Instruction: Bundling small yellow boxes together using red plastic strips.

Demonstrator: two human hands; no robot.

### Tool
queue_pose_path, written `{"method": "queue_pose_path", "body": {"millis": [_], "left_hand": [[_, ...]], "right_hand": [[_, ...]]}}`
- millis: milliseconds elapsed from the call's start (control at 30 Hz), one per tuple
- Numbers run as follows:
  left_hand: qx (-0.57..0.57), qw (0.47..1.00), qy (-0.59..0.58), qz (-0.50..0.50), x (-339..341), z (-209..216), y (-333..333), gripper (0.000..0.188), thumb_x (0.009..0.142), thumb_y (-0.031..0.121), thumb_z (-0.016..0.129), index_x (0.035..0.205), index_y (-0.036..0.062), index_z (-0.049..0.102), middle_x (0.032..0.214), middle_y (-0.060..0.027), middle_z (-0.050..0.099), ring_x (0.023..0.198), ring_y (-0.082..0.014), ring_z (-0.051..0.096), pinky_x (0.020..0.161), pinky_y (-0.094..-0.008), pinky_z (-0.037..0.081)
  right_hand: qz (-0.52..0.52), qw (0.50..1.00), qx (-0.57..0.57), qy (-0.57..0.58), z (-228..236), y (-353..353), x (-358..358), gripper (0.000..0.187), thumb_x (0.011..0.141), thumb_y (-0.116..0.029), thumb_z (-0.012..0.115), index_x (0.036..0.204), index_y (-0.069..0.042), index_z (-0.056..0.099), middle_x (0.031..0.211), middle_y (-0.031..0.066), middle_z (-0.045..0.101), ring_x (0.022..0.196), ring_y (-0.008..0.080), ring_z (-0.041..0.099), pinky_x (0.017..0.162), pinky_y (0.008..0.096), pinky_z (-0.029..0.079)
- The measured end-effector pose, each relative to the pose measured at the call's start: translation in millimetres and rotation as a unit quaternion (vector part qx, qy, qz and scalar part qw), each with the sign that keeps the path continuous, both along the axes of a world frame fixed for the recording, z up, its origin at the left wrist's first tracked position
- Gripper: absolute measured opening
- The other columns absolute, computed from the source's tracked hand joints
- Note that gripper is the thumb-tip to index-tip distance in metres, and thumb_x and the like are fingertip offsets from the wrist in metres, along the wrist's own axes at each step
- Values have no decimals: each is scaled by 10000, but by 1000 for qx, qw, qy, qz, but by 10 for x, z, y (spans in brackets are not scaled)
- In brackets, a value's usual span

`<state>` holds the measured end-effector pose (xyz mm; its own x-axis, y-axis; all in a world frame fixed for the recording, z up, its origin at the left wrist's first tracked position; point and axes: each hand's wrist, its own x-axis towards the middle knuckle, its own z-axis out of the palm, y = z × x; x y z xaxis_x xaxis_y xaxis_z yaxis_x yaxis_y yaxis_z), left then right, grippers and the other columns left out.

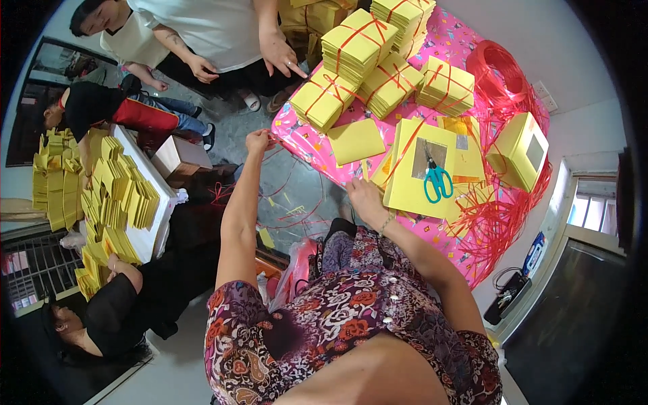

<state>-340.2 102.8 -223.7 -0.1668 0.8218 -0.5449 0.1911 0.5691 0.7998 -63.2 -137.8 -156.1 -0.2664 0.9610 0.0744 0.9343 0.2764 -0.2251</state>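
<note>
My left hand (258, 140) is stretched out past the left corner of the pink-covered table (307, 152). Its fingers are closed on a thin red ribbon, a short piece of which shows beside the fingertips. At the table's near edge, my right hand (365, 201) has its fingers bent together; what they grip is hidden. Just right of it lies a pile of flat yellow card pieces (405, 194) with a red ribbon across it. Teal-handled scissors (439, 183) rest on the pile. A single yellow packet (356, 142) lies beyond my right hand.
Ribbon-tied yellow bundles (360, 46) are stacked at the far side. A red ribbon coil (498, 73), loose red strands (503, 219) and a yellow box (520, 152) are at right. Other people work around a white table (145, 236) at left. Scraps litter the floor (290, 196).
</note>
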Motion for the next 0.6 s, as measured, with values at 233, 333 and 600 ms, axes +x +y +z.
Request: {"method": "queue_pose_path", "body": {"millis": [233,333,600], "left_hand": [[-35,998,-7,49,32,-166,179,191,905,116,446,912,21,611,762,-87,647,611,-191,645,533,-331,550],[-50,996,-24,67,9,-229,219,159,905,125,470,917,33,598,778,-83,645,629,-204,646,567,-351,554],[1,986,165,32,-10,-262,139,277,839,152,518,1056,-8,583,823,-127,636,656,-262,635,579,-367,519]], "right_hand": [[-19,999,-28,-30,-305,-273,47,114,722,-110,549,811,-50,588,787,69,556,769,212,586,655,338,469],[-31,998,-34,-37,-387,-282,80,103,726,-107,550,798,-47,592,784,75,564,762,214,597,643,335,489],[-62,996,-57,12,-308,-156,38,86,712,-88,570,767,-24,587,790,111,572,715,239,615,595,331,516]]}}
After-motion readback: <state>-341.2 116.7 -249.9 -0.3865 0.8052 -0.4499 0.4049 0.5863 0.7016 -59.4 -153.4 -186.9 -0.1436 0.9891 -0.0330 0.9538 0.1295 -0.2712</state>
